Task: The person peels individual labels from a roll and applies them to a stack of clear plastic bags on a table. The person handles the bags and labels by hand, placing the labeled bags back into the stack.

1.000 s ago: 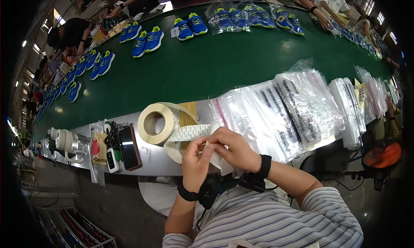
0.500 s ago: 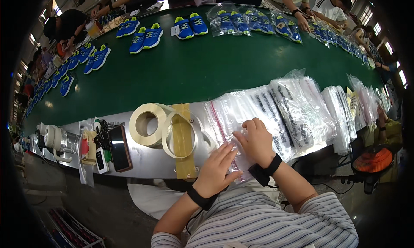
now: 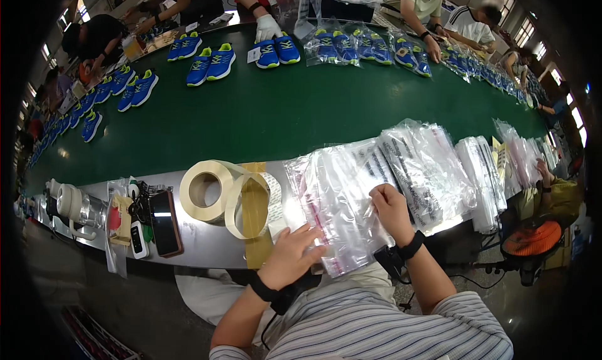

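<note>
A flat clear plastic bag (image 3: 348, 219) lies between the two hands on the metal surface (image 3: 216, 247), its lower corner reaching past the near edge. The left grip (image 3: 290, 258) is spread out, palm down with the thumb apart, its fingertips over the red strip along the bag's left side; it is not closed around anything. The right grip (image 3: 390, 211) is at the bag's right side, fingers curled in close together; whether film is pinched between them I cannot tell. Just beyond the left fingers, a pale strip (image 3: 274, 200) with a printed back loops away from a roll of labels (image 3: 204, 214), near a band of brown tape (image 3: 256, 255) on the surface. To the right lie a stack of printed clear bags (image 3: 433, 178) and a narrower bundle of bags (image 3: 480, 184). Farther left are a phone (image 3: 165, 227), a white device (image 3: 138, 242), a small clear bag (image 3: 116, 260) by a tan carton piece (image 3: 121, 219), and a clear bottle (image 3: 94, 211) with a white lid, its contents unclear. Across the green surface (image 3: 269, 122), clear shoe bags (image 3: 351, 60) each contain a pair of blue shoes; beside them, a co-worker's gloved hand (image 3: 268, 28) touches an unbagged pair (image 3: 277, 52).
</note>
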### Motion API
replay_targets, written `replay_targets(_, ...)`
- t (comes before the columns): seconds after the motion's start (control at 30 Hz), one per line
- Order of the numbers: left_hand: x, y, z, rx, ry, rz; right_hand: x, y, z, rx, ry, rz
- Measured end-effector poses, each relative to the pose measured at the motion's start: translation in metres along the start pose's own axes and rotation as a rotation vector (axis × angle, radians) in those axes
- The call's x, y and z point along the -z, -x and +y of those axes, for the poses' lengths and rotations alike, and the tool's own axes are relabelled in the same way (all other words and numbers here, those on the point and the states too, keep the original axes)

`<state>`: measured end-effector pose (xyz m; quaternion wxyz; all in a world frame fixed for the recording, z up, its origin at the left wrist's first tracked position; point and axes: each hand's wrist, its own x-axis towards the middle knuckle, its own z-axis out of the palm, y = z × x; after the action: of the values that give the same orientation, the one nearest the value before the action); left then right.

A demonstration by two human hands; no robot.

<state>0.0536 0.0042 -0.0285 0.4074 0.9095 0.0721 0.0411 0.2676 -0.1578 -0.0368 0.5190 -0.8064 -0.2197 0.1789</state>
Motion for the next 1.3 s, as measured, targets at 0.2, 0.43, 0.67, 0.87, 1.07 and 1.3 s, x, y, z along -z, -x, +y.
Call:
replay_targets(0.2,-0.001,-0.089,0.04,-0.028,1.477,-0.257,-0.013,0.005,-0.019,0.415,0.048,-0.231)
replay_targets(0.43,-0.053,-0.127,0.002,0.312,1.475,-0.219,0.034,-0.007,-0.033,-0.04,-0.417,-0.064)
replay_targets(0.67,-0.068,-0.144,0.019,0.467,1.64,-0.164,0.023,0.013,-0.027,0.268,-0.194,-0.394)
replay_targets(0.87,-0.037,-0.104,0.011,0.355,1.912,-0.293,0.014,0.05,-0.04,0.715,0.671,-0.295)
replay_targets(1.07,-0.008,-0.044,0.04,0.015,1.421,-0.008,0.071,-0.004,-0.007,0.144,-0.073,0.211)
replay_targets(1.3,-0.044,-0.026,0.015,0.295,1.222,0.297,0.205,0.015,0.067,-0.221,-0.123,0.772)
